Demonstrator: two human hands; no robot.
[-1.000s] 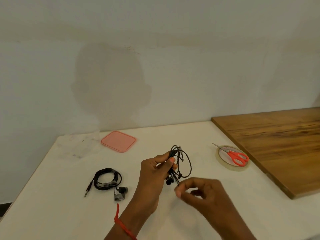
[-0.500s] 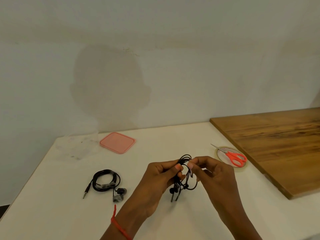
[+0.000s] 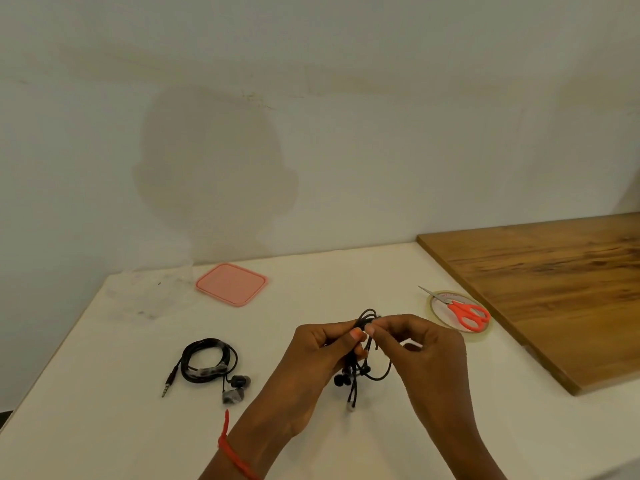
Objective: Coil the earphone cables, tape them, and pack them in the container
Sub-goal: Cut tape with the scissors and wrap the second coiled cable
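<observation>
A black earphone cable [image 3: 360, 372] hangs in loose loops between both hands above the white table [image 3: 104, 420]. My left hand [image 3: 318, 362] pinches the bundle near its top, and my right hand [image 3: 422, 351] pinches the same spot from the right, fingertips touching. Earbuds and the plug dangle below. A second black earphone [image 3: 207, 365], coiled and taped, lies on the table to the left. A clear tape roll [image 3: 460, 311] lies at right with red-handled scissors [image 3: 467, 315] on it. A clear container [image 3: 152, 289] stands at the back left beside its pink lid [image 3: 231, 284].
A wooden board [image 3: 554, 289] covers the table's right side, its edge close to the tape roll. A plain wall rises just behind the table. The table's left edge runs diagonally past the container.
My right hand rose from below the cable to meet my left hand at the top of the bundle. Both hands and the cable sank slightly toward me.
</observation>
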